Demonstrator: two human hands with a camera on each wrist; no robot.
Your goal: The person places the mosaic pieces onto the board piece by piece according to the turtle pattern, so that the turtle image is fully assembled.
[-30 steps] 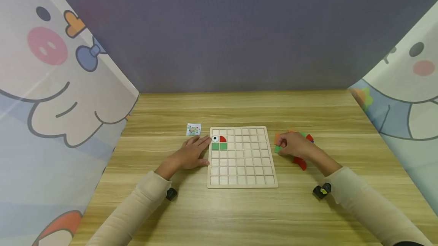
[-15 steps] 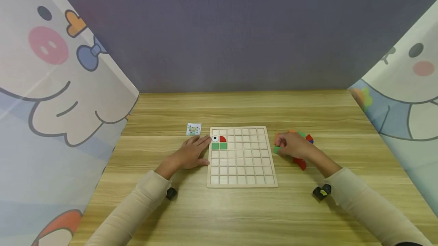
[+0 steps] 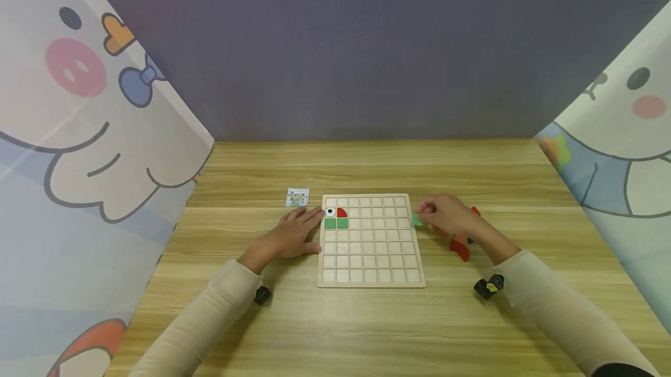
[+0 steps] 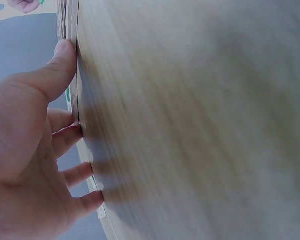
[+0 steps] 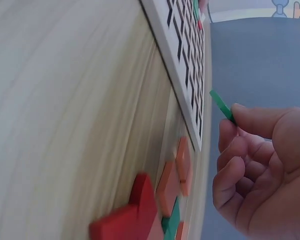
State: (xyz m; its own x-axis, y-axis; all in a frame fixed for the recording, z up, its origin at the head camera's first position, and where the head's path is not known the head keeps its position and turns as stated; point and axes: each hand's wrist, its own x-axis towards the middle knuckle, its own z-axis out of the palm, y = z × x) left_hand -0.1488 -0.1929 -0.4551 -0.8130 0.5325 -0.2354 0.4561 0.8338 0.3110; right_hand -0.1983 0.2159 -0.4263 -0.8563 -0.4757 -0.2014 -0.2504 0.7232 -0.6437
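Observation:
A wooden grid board lies mid-table. Its upper left cells hold a white eye piece, a red quarter-round piece and two green square tiles. Against the board's left edge rests my left hand, fingers spread; in the left wrist view its fingertips touch the rim. Just off the board's right edge my right hand pinches a green tile between thumb and forefinger, raised above the table. Below that hand lie several loose red pieces and orange pieces, partly hidden by it.
A small printed picture card lies at the board's upper left. The wooden table meets a dark grey panel at the back. Cartoon-printed walls flank both sides.
My right hand has lifted the green tile from among the loose pieces and carried it slightly left, to the board's edge. The left hand stays in place.

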